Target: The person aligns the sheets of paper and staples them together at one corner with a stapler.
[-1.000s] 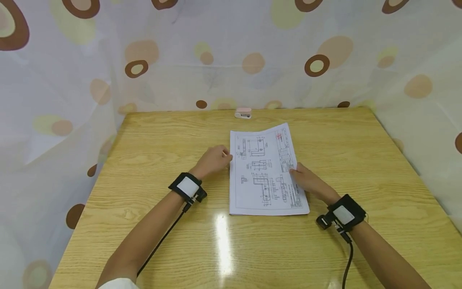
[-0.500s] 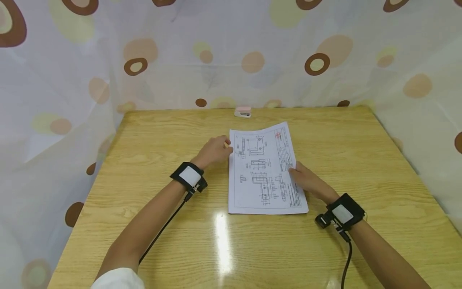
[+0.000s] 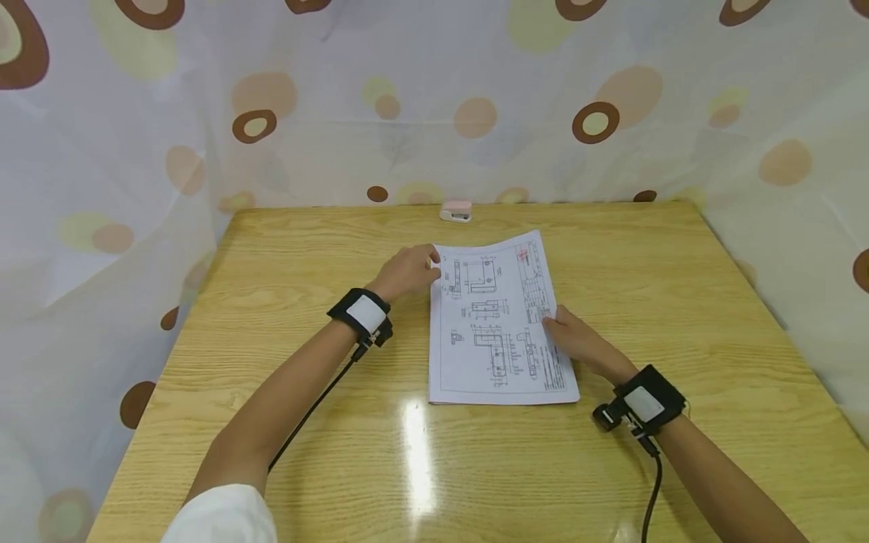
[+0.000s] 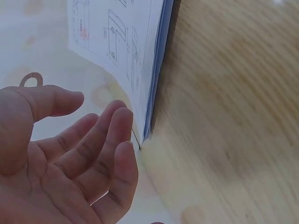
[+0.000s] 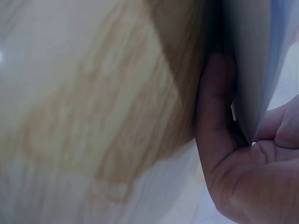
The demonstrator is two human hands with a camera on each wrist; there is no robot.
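Fingers of the right hand (image 3: pixel 577 341) pinch the right edge of the thin stack of white printed drawing sheets (image 3: pixel 498 320), a finger tucked underneath, likely steadying it. Relaxed fingers of the left hand (image 3: pixel 407 273) touch its far left corner. It lies mid-table on the light wooden table (image 3: pixel 271 256). No containers show; a small pink stapler (image 3: pixel 455 211) sits by the far edge.

White paper sheets (image 3: pixel 498 324) printed with black line drawings, red marks; light wood-grain desk (image 3: pixel 679 302); pink-white stapler (image 3: pixel 456 211); brown-dotted curtain (image 3: pixel 434 98).
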